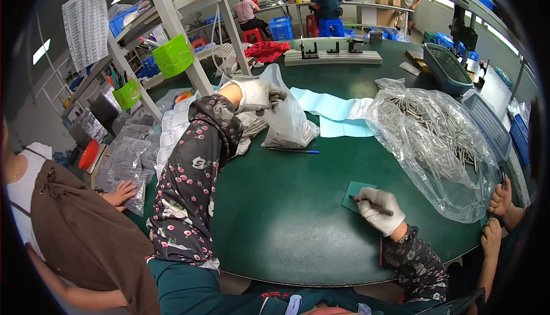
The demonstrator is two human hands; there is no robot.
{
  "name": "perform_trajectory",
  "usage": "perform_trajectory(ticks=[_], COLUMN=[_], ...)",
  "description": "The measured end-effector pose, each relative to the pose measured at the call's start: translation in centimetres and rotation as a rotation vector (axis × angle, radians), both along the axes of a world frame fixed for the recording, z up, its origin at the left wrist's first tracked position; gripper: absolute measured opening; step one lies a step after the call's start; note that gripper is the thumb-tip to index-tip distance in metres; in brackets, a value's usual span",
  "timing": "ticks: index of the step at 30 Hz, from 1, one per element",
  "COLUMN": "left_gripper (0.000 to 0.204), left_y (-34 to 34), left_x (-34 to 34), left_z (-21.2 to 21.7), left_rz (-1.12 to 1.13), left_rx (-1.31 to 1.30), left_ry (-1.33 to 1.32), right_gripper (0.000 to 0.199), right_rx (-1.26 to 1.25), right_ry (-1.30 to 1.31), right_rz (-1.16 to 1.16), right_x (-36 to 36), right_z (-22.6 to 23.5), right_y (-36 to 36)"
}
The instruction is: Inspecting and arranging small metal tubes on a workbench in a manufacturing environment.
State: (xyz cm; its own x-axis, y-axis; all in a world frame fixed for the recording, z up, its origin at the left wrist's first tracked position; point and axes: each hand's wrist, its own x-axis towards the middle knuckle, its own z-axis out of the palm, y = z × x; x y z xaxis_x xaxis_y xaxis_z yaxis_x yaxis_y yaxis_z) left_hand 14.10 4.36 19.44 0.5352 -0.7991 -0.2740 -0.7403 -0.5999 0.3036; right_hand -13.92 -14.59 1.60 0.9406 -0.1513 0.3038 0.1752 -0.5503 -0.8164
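Far ahead-left of the right grip [379,207], which pinches a thin metal pin [372,205] lying crosswise, the left grip [256,95] clutches the clear plastic bag of small parts [288,125].

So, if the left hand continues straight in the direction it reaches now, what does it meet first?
The left hand is already at the small clear plastic bag, gripping its top. Straight beyond lie the light blue sheets, though depth is uncertain.

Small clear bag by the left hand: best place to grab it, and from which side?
Probably the gathered neck at the top, from above. The small clear bag stands upright on the green table; its load of small parts sags at the bottom, and the left hand already pinches the loose upper film.
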Motion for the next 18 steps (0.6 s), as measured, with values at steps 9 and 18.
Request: perform_trajectory(ticks=[9,18], left_gripper=[0.058,0.039], left_y=[3.7,3.6], left_x=[0.9,0.1], left_z=[-3.3,-5.1], left_rz=[0.156,-0.161], left_rx=[-0.436,-0.529], left_ry=[0.234,-0.149], right_gripper=[0.022,0.031], right_rx=[-1.271,-1.14], right_ry=[0.173,-0.514], right_rz=[0.548,-0.019], right_x=[4.6,15.8], right_z=[4.6,13.2], right_y=[6.3,4.8])
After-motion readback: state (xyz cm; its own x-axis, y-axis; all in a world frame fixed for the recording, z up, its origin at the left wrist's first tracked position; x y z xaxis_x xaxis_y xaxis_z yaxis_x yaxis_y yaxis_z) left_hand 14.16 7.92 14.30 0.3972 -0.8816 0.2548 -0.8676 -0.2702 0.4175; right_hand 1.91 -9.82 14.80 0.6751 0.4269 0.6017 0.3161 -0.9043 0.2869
